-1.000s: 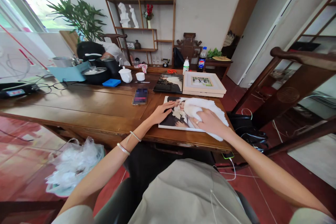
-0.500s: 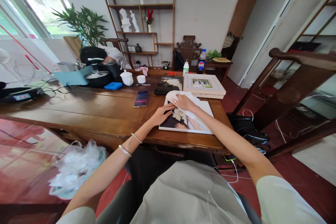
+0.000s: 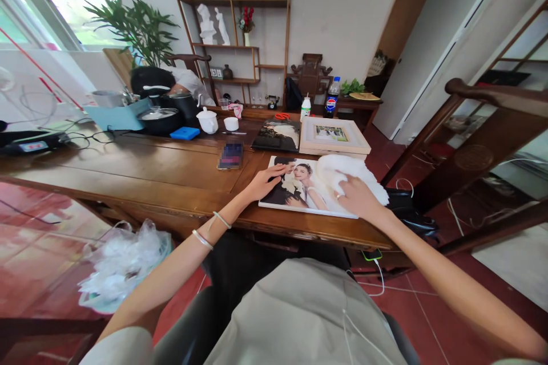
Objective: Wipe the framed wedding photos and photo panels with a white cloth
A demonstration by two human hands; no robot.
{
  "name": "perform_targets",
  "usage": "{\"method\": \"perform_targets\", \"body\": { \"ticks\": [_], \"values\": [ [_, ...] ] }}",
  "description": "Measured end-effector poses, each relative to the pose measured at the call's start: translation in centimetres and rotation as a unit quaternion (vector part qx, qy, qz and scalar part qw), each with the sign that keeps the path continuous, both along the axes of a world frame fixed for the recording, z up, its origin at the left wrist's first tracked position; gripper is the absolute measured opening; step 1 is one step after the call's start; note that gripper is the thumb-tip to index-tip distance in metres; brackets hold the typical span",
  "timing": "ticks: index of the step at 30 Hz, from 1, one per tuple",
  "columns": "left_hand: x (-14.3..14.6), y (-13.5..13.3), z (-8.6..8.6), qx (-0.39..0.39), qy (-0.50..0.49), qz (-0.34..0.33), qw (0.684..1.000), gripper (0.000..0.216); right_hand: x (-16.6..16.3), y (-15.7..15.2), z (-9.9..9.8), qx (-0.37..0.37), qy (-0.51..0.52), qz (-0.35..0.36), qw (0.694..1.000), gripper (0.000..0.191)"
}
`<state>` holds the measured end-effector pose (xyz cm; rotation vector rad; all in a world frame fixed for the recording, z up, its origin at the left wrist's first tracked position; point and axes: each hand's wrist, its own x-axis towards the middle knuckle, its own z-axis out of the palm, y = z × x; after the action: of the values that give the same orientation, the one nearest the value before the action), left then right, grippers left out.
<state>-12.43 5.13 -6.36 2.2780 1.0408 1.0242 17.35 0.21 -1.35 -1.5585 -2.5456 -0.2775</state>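
A white-edged photo panel [image 3: 295, 197] with a picture of two people lies on the wooden table in front of me. My left hand [image 3: 268, 179] rests flat on its left part, fingers stretched out. Toward the panel's right end, my right hand [image 3: 357, 197] has its fingers bent into a fluffy white cloth [image 3: 372, 179], gripping it against the surface. The cloth covers the panel's right part and spreads past its edge; some of my right fingertips are sunk in it.
Behind the panel lie a dark photo album [image 3: 276, 136] and a pale picture frame [image 3: 363, 140]. A phone [image 3: 230, 156] is to the left. Farther back stand a cola bottle [image 3: 332, 98], a small white bottle [image 3: 305, 107] and a white teapot [image 3: 208, 122].
My right hand has swept the white cloth from the panel's upper middle to its right end, uncovering the pictured faces. My left hand has stayed in nearly the same place.
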Motion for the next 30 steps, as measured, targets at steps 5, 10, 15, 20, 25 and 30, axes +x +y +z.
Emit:
{"method": "perform_targets", "body": {
  "ticks": [5, 10, 15, 20, 25, 30],
  "values": [
    [-0.1, -0.1, 0.2, -0.010, 0.001, -0.010, 1.000, 0.042, -3.2, -8.3, 0.5, -0.037, 0.033, 0.136, 0.989, 0.023],
    [-0.1, 0.1, 0.1, -0.009, 0.015, -0.014, 1.000, 0.042, -3.3, -6.2, 0.6, -0.034, 0.062, 0.154, 0.986, 0.022],
    [-0.3, 0.6, -0.4, -0.006, 0.020, -0.020, 1.000, 0.044, -1.6, 3.0, 1.2, -0.076, 0.011, 0.110, 0.991, 0.036],
    [-0.5, 0.9, -0.4, -0.010, 0.028, -0.020, 0.999, 0.045, -0.5, 7.4, 2.0, -0.090, 0.010, 0.035, 0.995, 0.039],
    [-0.3, 0.6, -0.2, -0.011, 0.010, -0.022, 1.000, 0.042, -1.1, 3.7, 1.9, -0.064, -0.002, 0.076, 0.995, 0.031],
    [-0.1, 0.5, -0.1, -0.007, 0.001, -0.012, 1.000, 0.042, -2.2, -3.7, 2.4, -0.065, -0.018, 0.197, 0.978, 0.015]
  ]
}}
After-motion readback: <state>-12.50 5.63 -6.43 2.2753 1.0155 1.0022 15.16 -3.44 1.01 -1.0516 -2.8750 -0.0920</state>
